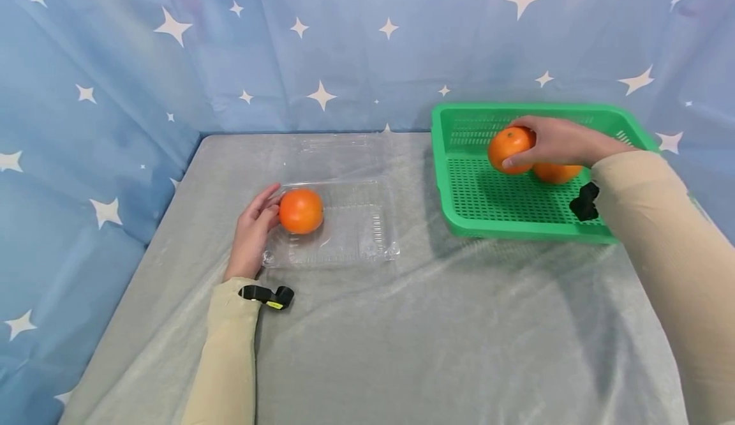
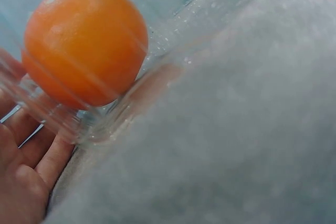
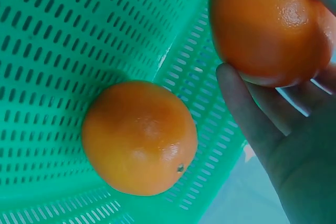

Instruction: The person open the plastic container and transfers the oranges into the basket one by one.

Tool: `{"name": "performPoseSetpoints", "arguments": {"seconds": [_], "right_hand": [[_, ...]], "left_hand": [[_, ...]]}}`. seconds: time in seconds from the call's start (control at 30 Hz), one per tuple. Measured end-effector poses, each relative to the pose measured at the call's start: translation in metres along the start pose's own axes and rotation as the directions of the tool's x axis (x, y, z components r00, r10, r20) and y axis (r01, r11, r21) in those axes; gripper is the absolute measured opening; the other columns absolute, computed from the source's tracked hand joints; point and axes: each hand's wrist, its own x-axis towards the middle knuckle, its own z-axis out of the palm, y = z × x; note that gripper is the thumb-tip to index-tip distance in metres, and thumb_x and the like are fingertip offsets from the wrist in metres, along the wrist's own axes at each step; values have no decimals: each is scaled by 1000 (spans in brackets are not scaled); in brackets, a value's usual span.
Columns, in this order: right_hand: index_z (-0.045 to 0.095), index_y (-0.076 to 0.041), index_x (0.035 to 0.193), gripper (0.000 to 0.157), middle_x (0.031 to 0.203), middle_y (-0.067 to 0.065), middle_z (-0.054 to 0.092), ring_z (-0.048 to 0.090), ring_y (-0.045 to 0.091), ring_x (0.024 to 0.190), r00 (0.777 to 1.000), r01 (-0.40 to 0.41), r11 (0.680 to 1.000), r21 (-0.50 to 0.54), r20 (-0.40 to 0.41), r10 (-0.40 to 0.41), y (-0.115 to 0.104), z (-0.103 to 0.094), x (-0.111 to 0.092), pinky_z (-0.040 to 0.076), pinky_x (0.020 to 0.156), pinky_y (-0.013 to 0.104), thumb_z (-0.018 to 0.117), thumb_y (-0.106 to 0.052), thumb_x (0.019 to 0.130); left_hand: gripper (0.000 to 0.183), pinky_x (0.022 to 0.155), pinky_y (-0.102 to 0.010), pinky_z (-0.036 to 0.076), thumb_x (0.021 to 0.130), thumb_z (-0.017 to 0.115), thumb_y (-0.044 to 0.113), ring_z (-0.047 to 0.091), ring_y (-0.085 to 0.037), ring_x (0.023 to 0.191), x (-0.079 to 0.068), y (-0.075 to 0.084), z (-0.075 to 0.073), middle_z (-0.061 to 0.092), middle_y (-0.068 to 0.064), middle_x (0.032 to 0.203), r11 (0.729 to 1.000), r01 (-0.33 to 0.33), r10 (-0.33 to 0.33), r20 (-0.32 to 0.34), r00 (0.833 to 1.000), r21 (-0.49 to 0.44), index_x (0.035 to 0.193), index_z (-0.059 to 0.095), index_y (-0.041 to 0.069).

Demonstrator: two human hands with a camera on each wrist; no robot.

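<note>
My right hand (image 1: 559, 141) holds an orange (image 1: 508, 150), thumb and fingers curved around its side, over the green basket (image 1: 528, 228). Beneath that hand, a second orange (image 3: 139, 139) sits on the basket floor, partly hidden in the head view. To the left, a clear plastic clamshell box (image 1: 344, 246) lies on the table with its lid (image 1: 341, 154) folded back. One orange (image 1: 301, 211) rests in the box's left end. Against the outside of that end lie the extended fingers of my left hand (image 1: 252, 230), seen through the clear wall in the left wrist view.
Grey cloth covers the table (image 1: 402, 342). A blue curtain (image 1: 356, 48) with white stars hangs behind it and along the left side. The basket's raised slotted walls stand at the back right, with a gap between basket and box.
</note>
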Motion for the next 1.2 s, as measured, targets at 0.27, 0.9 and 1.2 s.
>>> {"name": "performPoseSetpoints", "arguments": {"seconds": [0.27, 0.9, 1.2], "right_hand": [[26, -9, 138, 89, 128, 16, 37, 41, 35, 105, 1000, -2, 1000, 25, -11, 2, 7, 2, 9, 38, 75, 52, 63, -57, 72], [19, -3, 141, 95, 129, 23, 35, 41, 39, 107, 1000, -1, 999, 53, 5, 1, 18, 18, 25, 35, 79, 57, 64, -53, 73], [23, -2, 138, 94, 126, 22, 37, 43, 38, 105, 1000, -2, 999, 42, 4, 2, 19, 23, 31, 38, 76, 55, 64, -55, 72]], "left_hand": [[36, 93, -33, 40, 94, 43, 19, 49, -15, 112, 4, -12, -3, 50, -2, 127, 1000, -21, 21, -13, 1000, -4, 130, 46, 24], [37, 91, -31, 42, 94, 44, 19, 49, -16, 112, 7, -15, -4, 50, -3, 127, 999, -37, 37, -4, 999, -6, 131, 46, 23], [36, 92, -31, 41, 94, 45, 21, 49, -16, 112, 8, -15, -5, 50, -2, 127, 999, -41, 41, -2, 999, 3, 130, 47, 25]]}}
